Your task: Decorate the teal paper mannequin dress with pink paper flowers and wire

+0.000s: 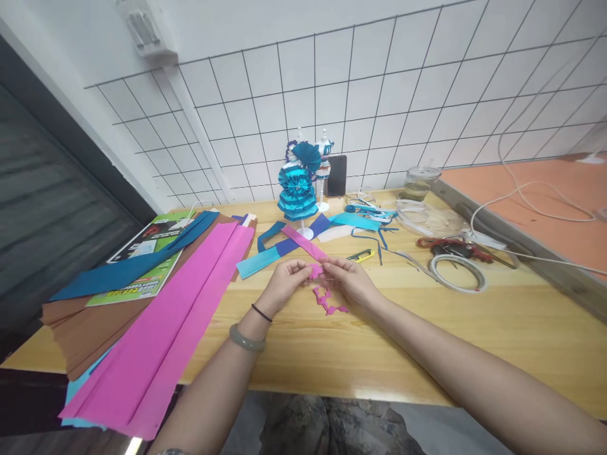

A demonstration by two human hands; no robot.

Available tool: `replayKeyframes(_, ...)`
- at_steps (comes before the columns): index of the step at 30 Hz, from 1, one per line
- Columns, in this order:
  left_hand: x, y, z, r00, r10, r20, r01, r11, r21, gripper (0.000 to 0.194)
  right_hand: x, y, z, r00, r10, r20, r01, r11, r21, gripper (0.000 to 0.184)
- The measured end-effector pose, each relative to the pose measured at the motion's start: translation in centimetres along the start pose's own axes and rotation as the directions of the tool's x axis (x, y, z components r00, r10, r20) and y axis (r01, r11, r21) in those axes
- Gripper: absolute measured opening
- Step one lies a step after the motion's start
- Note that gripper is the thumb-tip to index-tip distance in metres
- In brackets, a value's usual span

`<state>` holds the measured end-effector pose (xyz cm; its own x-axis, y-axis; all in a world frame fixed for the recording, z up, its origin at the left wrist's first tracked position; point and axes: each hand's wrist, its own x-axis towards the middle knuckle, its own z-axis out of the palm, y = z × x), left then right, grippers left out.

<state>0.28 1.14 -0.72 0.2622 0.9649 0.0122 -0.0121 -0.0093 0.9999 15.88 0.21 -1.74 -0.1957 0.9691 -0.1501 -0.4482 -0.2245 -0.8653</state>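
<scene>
Between both sets of fingertips is a small pink paper piece [315, 272] with a wavy edge. My left hand [287, 282] pinches its left side, and my right hand [348, 278] pinches its right side. Just below on the table lie torn-looking pink paper scraps [327, 302]. Behind my fingers a flat pink paper strip [303, 242] lies across a purple and light blue strip [265, 258]. A yellow utility knife [361, 256] rests beyond my right hand.
Two small dress-form stands, the front one in a pleated teal paper dress [298, 189], stand near the tiled wall. Long pink [190, 303] and brown sheets cover the table's left. A tape roll [458, 273], red-handled tool [455, 246], glass cup [420, 183] and cable [497, 189] lie right.
</scene>
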Motion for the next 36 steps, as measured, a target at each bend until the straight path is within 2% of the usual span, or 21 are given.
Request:
replayKeyframes(8,-0.16,0.17,0.38,1.000,-0.004,0.009,0.005,0.999,-0.050,0.021,-0.27,0.19,0.41,0.998,-0.038,0.058,0.041,0.998,-0.049,0.040)
replayKeyframes(13,-0.02,0.16,0.01,0.999,-0.014,-0.033,0.013,0.999,-0.040,0.020,-0.40,0.04,0.09,0.997,-0.030,0.071,0.036,0.996,-0.085,0.044)
replayKeyframes(18,0.00,0.40,0.13,0.998,-0.020,-0.059,0.017,0.998,-0.056,0.021,-0.53,-0.15,0.21,0.999,-0.024,0.044,0.027,0.997,-0.076,0.041)
replayKeyframes(36,-0.21,0.09,0.27,0.995,0.088,-0.049,-0.084,0.993,0.082,0.017,-0.22,0.19,0.25,0.999,-0.041,0.029,0.044,0.993,-0.106,0.040)
